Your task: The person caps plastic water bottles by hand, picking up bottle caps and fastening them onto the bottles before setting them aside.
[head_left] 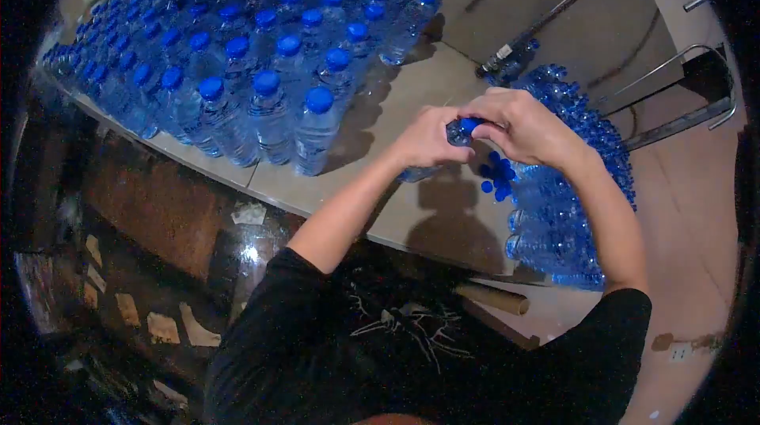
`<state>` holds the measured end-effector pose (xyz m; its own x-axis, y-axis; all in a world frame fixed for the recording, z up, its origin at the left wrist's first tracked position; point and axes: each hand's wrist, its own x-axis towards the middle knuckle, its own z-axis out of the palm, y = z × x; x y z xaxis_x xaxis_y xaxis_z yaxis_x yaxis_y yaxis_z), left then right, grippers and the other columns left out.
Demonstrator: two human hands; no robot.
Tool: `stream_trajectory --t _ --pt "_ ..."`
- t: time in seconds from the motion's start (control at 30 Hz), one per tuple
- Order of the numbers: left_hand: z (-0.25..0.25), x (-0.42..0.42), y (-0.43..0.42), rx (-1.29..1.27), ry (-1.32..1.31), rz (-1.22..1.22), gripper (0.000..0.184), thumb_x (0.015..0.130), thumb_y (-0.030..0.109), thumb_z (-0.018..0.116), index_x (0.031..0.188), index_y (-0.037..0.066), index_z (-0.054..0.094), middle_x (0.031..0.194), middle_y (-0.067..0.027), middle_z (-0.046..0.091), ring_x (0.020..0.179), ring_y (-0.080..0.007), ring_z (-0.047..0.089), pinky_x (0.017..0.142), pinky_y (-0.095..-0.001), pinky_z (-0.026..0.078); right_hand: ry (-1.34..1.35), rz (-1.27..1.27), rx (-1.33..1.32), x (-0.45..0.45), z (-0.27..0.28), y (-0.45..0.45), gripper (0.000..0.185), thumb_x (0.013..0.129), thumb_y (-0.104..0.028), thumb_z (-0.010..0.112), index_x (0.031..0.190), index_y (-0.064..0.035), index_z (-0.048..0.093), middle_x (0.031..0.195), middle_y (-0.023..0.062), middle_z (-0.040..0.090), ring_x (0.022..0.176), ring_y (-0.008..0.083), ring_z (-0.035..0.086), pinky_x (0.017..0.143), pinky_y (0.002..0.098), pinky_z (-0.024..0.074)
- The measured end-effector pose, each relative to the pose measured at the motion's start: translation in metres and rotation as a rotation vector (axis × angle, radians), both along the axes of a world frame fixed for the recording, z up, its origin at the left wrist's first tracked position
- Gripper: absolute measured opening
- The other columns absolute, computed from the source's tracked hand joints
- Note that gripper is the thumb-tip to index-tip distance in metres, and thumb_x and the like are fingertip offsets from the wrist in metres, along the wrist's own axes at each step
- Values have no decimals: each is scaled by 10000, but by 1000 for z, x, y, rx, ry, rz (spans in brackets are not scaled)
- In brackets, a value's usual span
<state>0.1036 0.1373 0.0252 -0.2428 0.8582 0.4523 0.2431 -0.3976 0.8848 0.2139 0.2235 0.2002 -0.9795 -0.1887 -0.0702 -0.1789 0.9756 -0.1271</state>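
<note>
My left hand (pixel 427 138) is closed around the upper part of a clear plastic bottle (pixel 457 134). Much of the bottle is hidden behind the hand and wrist. At the bottle's neck, the fingers and thumb of my right hand (pixel 518 128) pinch a blue bottle cap (pixel 469 125). Whether the cap sits fully on the neck I cannot tell. Just below my right hand, a small heap of loose blue caps (pixel 499 175) lies on the tiled counter (pixel 396 215).
Rows of capped, filled bottles (pixel 317 128) stand upright on the left. A dense group of clear bottles (pixel 550 223), apparently without caps, fills the right side. Metal bars (pixel 570 1) run behind them. A cardboard tube (pixel 499 298) lies below the counter's front edge.
</note>
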Motion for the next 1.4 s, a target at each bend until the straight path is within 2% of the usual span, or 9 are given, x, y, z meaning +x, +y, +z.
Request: stream_trajectory --t 0.2,0.3,0.43,0.57,0.67,0.87,0.93,1.13,1.4 --pt "-2 2 1 -31 -99 -20 479 648 247 797 1059 45 656 960 -115 698 844 -185 653 790 -329 507 78 -119 -10 -4 -17 13 296 823 -314 693 916 -33 698 781 196 661 756 388 648 682 450 522" --pt "18 28 -2 -90 -44 382 307 651 185 745 898 32 647 794 -117 660 749 -228 645 719 -353 505 269 -186 299 -10 -49 19 409 846 -452 629 830 -51 708 735 185 666 714 379 657 639 453 528" --pt "-1 68 13 -49 61 790 547 661 237 785 1135 82 559 1026 -150 593 1007 -348 587 868 -428 467 221 -434 285 -2 -50 2 486 868 -506 561 783 -53 715 769 188 685 744 363 671 657 451 536" --pt "13 2 5 172 -183 -95 855 570 264 889 1301 36 510 1249 -76 574 1181 -234 543 999 -389 429 291 -257 180 15 -54 31 440 876 -447 550 803 -47 718 794 190 693 750 359 675 668 439 543" --pt "-1 -27 18 -182 -114 -447 803 575 194 891 1277 29 537 1191 -58 612 1121 -196 567 965 -356 446 355 -174 381 8 -66 20 366 859 -387 580 726 -69 702 746 159 691 692 327 679 605 430 541" --pt "0 93 32 49 -307 829 405 769 192 727 1125 49 598 1028 -157 649 976 -330 628 825 -395 484 378 -805 530 8 -83 -11 368 876 -280 579 569 -96 663 573 131 639 533 309 642 529 428 510" --pt "-7 94 30 -82 -210 683 384 763 195 727 1101 54 612 1018 -153 660 965 -323 640 825 -392 490 592 -414 767 34 -78 3 281 878 -289 619 633 -152 607 552 23 531 526 213 567 467 392 418" --pt "1 37 28 74 -53 128 384 651 214 784 984 72 656 920 -104 690 852 -225 665 776 -354 511 481 -29 395 40 -36 20 366 892 -412 577 785 -62 570 722 96 566 698 260 590 662 402 492" --pt "-3 11 35 -151 8 -267 491 563 205 818 1003 63 652 919 -85 691 832 -186 648 780 -328 511 71 -41 379 22 -47 44 272 919 -351 534 804 -118 612 770 87 621 723 269 621 556 408 470"
